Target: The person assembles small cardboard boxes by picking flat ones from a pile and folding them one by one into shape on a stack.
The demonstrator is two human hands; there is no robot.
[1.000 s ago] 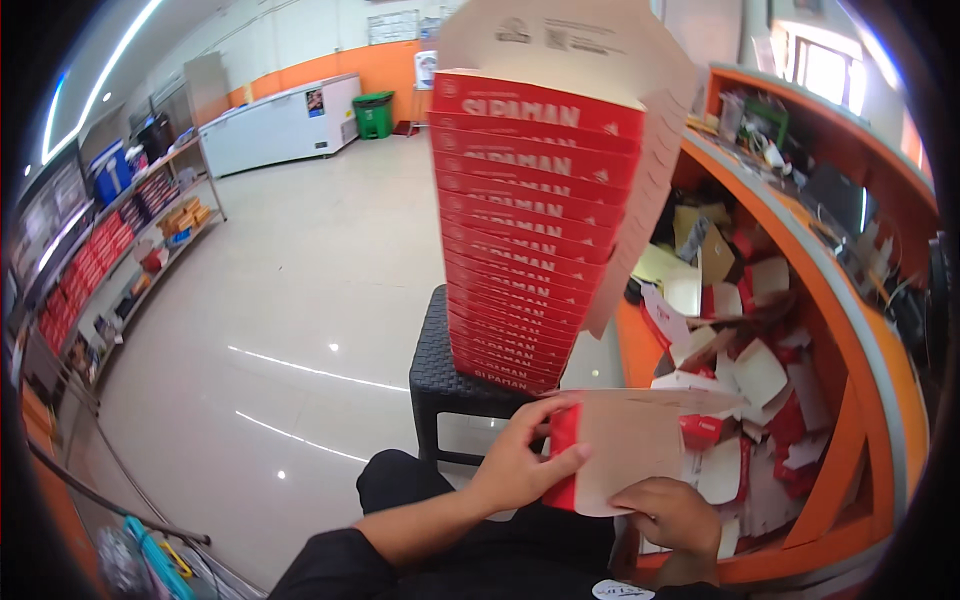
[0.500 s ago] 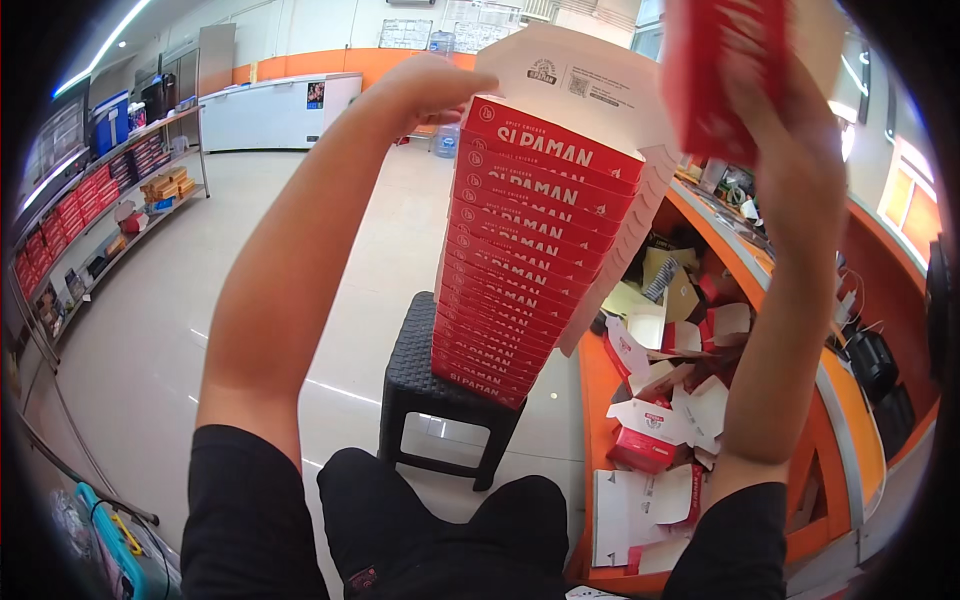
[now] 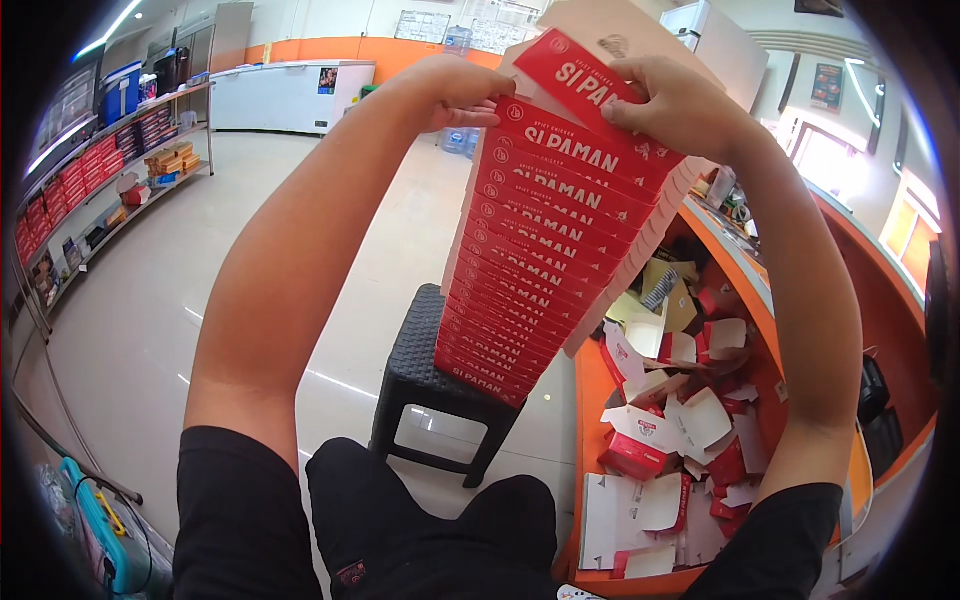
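A tall stack of nested red cardboard food boxes with pale inner lids leans slightly on a black stool in front of me. My right hand, closed, grips one more red box by its right side; it is tilted over the top of the stack, its pale lid raised behind. My left hand has its fingers bent at the upper left corner of the stack, holding its edge. Part of the left fingertips is hidden by the boxes.
On my right, an orange shelf unit holds many loose opened red and white boxes. A metal rack with red boxes stands at the far left. A white chest freezer and water bottles are at the back.
My right hand has brought the red box down and leftward, from the upper right onto the top of the stack. My left hand stays at the stack's upper left corner.
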